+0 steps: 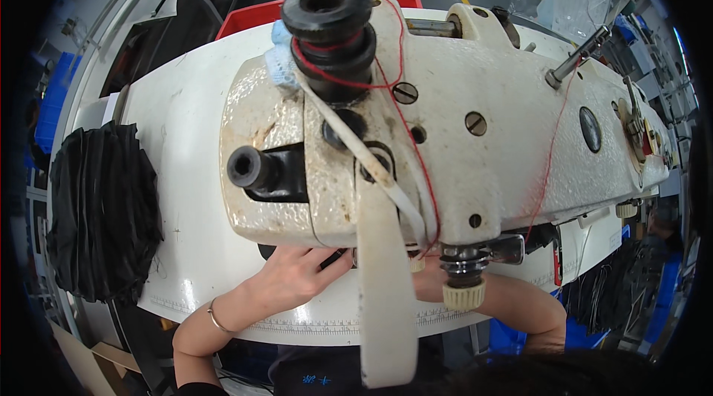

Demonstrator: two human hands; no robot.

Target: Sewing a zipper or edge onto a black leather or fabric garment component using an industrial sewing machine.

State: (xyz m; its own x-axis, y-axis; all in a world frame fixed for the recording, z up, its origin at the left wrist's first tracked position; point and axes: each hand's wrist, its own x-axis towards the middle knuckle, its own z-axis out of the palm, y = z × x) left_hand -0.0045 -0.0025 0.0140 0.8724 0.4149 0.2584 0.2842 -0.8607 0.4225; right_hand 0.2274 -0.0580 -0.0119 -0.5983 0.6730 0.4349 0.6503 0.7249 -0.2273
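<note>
A white sewing machine fills the middle of the view and covers much of my hands. Under its left end, my left hand is closed, fingers bent, with a bit of black cloth showing between them. The fingertips go out of sight beneath the machine. My right hand reaches in from the right behind the white hanging lever and the tension knob; its fingers are hidden. Red thread runs down the machine's front from a black post.
A stack of black cloth pieces lies on the white table at the left. More dark pieces hang at the right by blue bins. Behind the machine is a red tray. A ruler strip runs along the near edge.
</note>
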